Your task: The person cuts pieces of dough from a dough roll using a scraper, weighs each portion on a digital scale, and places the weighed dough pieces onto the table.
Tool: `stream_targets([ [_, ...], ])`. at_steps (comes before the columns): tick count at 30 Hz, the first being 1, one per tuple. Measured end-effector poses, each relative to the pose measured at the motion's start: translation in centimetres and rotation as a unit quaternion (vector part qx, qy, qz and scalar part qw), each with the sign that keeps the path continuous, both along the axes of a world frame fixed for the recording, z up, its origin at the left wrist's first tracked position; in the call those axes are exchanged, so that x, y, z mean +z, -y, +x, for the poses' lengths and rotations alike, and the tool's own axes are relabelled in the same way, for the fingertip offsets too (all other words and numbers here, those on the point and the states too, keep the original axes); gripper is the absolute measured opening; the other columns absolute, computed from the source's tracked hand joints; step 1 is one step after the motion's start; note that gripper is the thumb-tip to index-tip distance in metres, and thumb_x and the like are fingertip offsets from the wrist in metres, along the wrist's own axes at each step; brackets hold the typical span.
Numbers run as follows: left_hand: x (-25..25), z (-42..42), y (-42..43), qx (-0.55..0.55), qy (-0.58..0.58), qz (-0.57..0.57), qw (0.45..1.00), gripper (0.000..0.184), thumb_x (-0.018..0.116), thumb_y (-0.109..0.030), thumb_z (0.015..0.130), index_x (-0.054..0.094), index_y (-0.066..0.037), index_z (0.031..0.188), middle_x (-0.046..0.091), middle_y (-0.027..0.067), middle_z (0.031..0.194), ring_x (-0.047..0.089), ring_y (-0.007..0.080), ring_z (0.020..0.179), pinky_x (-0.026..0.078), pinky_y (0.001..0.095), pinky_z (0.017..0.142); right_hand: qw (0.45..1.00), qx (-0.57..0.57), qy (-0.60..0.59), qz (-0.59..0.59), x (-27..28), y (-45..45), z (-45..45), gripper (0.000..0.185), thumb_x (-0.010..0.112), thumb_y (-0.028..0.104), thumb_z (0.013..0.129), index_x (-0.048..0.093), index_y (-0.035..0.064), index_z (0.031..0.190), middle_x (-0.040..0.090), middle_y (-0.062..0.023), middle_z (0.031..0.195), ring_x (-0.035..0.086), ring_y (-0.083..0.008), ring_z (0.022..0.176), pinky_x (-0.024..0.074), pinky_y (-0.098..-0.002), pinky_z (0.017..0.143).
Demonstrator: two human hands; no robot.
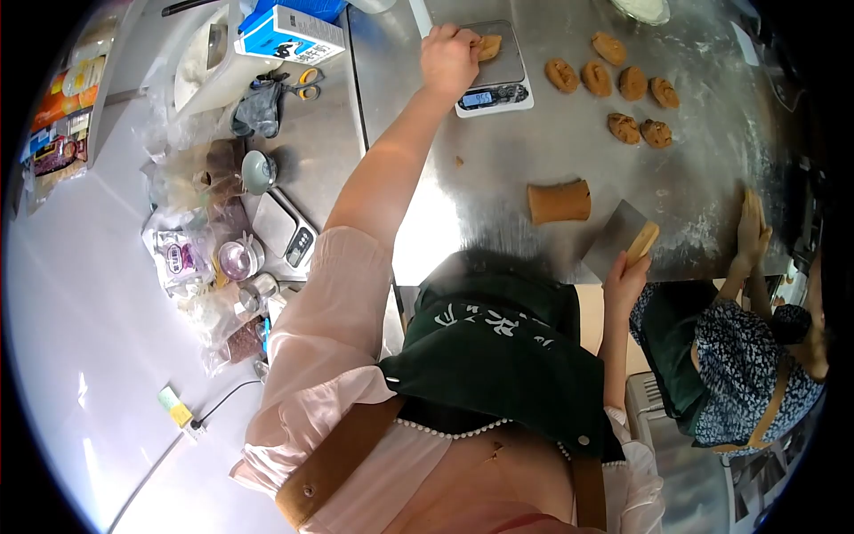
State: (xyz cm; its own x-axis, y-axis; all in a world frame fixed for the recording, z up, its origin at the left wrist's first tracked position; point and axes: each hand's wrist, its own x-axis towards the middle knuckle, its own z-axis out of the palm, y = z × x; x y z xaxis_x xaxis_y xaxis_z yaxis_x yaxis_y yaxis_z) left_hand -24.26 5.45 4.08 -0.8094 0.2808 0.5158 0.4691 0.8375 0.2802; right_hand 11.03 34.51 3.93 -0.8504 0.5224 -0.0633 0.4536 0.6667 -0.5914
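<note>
My left hand [449,62] reaches to the kitchen scale [495,98] at the top middle, its fingers closed on a piece of brown dough [487,48] at the weighing plate. The scale's display is lit. My right hand [626,283] grips the wooden handle of a bench scraper [620,233], its metal blade angled toward the steel table. Just left of the blade lies a larger slab of brown dough [559,202] with straight cut edges. Farther back, several dough pieces [632,83] rest in a loose group, and a small crumb [459,161] lies nearer.
To the left stand a milk carton [294,37], scissors [308,84], a second scale [285,229], a small bowl [259,172] and bagged ingredients. A bowl of white powder [642,9] is at the back. On the right, a co-worker's hands [753,227] press together over the floury table.
</note>
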Motion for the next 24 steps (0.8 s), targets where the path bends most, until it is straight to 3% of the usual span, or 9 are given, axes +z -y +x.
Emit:
stream_targets([
  [4, -0.9, 0.2, -0.1, -0.027, -0.035, -0.007, 0.999, 0.011, 0.070, -0.009, 0.068, 0.066, -0.013, 0.077, 0.061, 0.0028, 0.082, 0.057, 0.0242, 0.084, 0.045, 0.0371, 0.075, 0.999, -0.026, 0.027, -0.025, 0.3, 0.4, -0.2, 0.037, 0.057, 0.016, 0.090, 0.042, -0.0070, 0.116, 0.061, -0.0295, 0.081, 0.063, -0.0445, 0.072, 0.0507, -0.0436, 0.060],
  [7, -1.0, -0.1, 0.1, -0.005, -0.057, 0.063, 0.996, 0.010, 0.069, -0.007, 0.069, 0.066, -0.013, 0.076, 0.062, 0.0029, 0.079, 0.057, 0.0251, 0.081, 0.044, 0.0371, 0.074, 1.000, -0.021, 0.009, -0.004, 0.6, 0.7, -0.5, 0.038, 0.057, 0.017, 0.090, 0.043, -0.0072, 0.116, 0.061, -0.0292, 0.081, 0.063, -0.0451, 0.073, 0.0507, -0.0434, 0.060],
  [10, 0.3, 0.5, 0.7, 0.058, -0.057, 0.157, 0.984, 0.008, 0.067, -0.004, 0.073, 0.067, -0.008, 0.080, 0.065, 0.0073, 0.077, 0.062, 0.0255, 0.071, 0.049, 0.0359, 0.066, 1.000, -0.020, -0.005, 0.020, 1.7, 1.3, -0.6, 0.038, 0.058, 0.016, 0.090, 0.044, -0.0074, 0.116, 0.061, -0.0284, 0.081, 0.063, -0.0442, 0.072, 0.0506, -0.0426, 0.061],
  [13, 1.7, 4.3, 2.3, 0.024, 0.053, 0.223, 0.973, 0.007, 0.068, -0.006, 0.077, 0.067, -0.005, 0.083, 0.067, 0.0084, 0.080, 0.064, 0.0214, 0.072, 0.051, 0.0320, 0.066, 0.998, -0.013, -0.058, -0.003, 3.3, 2.1, -1.6, 0.038, 0.058, 0.015, 0.090, 0.044, -0.0077, 0.117, 0.061, -0.0261, 0.081, 0.063, -0.0404, 0.069, 0.0498, -0.0407, 0.060],
  [15, 1.3, 8.8, 3.2, -0.002, 0.209, 0.291, 0.933, 0.010, 0.069, -0.009, 0.079, 0.068, -0.003, 0.087, 0.068, 0.0093, 0.085, 0.065, 0.0172, 0.077, 0.052, 0.0299, 0.069, 0.991, 0.023, -0.125, -0.040, 4.7, 3.5, -2.4, 0.037, 0.058, 0.014, 0.090, 0.044, -0.0074, 0.116, 0.061, -0.0241, 0.080, 0.062, -0.0373, 0.067, 0.0491, -0.0394, 0.059],
  [17, -1.0, 14.2, 3.2, 0.038, 0.370, 0.329, 0.868, 0.010, 0.067, -0.006, 0.080, 0.068, -0.002, 0.089, 0.068, 0.0105, 0.087, 0.065, 0.0146, 0.077, 0.052, 0.0290, 0.070, 0.992, 0.048, -0.047, -0.109, 6.7, 6.6, -3.1, 0.036, 0.059, 0.012, 0.088, 0.043, -0.0052, 0.114, 0.061, -0.0187, 0.077, 0.062, -0.0320, 0.064, 0.0487, -0.0383, 0.057],
  [20, -2.9, 19.5, 2.0, 0.033, 0.366, 0.286, 0.885, 0.012, 0.067, -0.002, 0.078, 0.067, -0.001, 0.091, 0.065, 0.0117, 0.086, 0.065, 0.0194, 0.074, 0.053, 0.0286, 0.067, 0.975, 0.203, -0.017, -0.083, 6.2, 11.2, -4.3, 0.039, 0.060, 0.015, 0.086, 0.042, -0.0037, 0.115, 0.060, -0.0212, 0.065, 0.059, -0.0412, 0.055, 0.0471, -0.0476, 0.048],
  [24, -4.6, 21.7, 1.7, 0.037, 0.309, 0.256, 0.915, 0.016, 0.067, 0.000, 0.077, 0.067, 0.000, 0.092, 0.062, 0.0128, 0.088, 0.065, 0.0248, 0.075, 0.054, 0.0297, 0.067, 0.958, 0.282, 0.011, -0.052, 4.4, 14.5, -6.0, 0.040, 0.059, 0.014, 0.085, 0.042, -0.0033, 0.117, 0.059, -0.0179, 0.059, 0.059, -0.0375, 0.050, 0.0482, -0.0450, 0.047],
])
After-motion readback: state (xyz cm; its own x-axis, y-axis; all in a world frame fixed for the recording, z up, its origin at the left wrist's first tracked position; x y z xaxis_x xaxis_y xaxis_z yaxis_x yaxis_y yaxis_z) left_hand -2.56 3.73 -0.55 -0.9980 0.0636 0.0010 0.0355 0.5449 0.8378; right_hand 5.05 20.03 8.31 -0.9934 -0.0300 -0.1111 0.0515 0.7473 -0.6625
